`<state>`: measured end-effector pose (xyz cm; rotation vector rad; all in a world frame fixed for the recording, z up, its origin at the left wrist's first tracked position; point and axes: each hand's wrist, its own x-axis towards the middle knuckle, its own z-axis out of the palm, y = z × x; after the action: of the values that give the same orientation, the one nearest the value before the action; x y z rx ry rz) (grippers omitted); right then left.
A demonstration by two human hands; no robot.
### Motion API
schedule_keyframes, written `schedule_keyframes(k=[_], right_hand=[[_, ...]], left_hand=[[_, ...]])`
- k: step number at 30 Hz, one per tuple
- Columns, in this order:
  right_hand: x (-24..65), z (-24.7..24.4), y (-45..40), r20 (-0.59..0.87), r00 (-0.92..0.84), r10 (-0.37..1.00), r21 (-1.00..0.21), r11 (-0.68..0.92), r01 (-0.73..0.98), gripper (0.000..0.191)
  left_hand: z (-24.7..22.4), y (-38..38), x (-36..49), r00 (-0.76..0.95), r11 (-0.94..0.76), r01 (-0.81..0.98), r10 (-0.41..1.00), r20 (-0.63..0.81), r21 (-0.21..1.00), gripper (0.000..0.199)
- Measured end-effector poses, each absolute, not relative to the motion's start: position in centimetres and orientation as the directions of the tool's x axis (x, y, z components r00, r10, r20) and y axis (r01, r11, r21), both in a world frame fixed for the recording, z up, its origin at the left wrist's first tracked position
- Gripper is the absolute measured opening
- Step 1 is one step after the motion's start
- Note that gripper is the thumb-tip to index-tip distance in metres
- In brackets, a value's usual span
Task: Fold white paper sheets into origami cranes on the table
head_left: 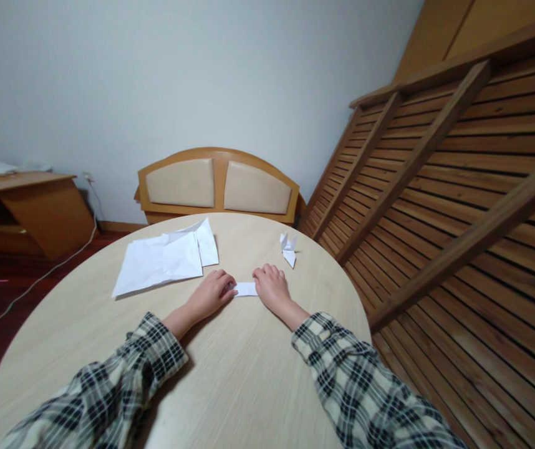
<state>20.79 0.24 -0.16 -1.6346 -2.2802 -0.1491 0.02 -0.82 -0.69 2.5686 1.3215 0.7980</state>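
Note:
A narrow folded strip of white paper [246, 289] lies on the round table between my hands. My left hand [212, 290] grips its left end, fingers curled and pressed together. At the other end, my right hand [271, 287] has its fingers bent over the paper. Both ends of the strip are hidden under the fingers. Just beyond my right hand stands a small white folded-paper figure [289, 249] with two upright points. Several white paper sheets [159, 259], creased and overlapping, rest to the far left of my left hand.
The round pale wooden table [244, 374] fills the middle. Behind it is a wooden headboard [219, 181] with two cream panels. A slatted wooden frame [436, 187] leans along the right side. At left are a desk [47, 206] and a cable [38, 284] on the floor.

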Motion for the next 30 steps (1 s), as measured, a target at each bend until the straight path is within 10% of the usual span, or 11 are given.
schedule_keyframes(k=[19, 30], right_hand=[[23.3, 1.0, 1.0, 0.334, -0.182, 0.925, -0.076, 0.219, 0.973, 0.032], [20.2, 1.5, -0.9, 0.359, -0.425, 0.831, -0.187, 0.51, 0.84, 0.019]], left_hand=[[-0.1, -1.1, -0.2, 0.448, -0.545, 0.76, 0.834, 0.321, 0.354, 0.022], [-0.4, -1.1, -0.2, 0.45, -0.56, 0.761, 0.819, 0.355, 0.327, 0.022]])
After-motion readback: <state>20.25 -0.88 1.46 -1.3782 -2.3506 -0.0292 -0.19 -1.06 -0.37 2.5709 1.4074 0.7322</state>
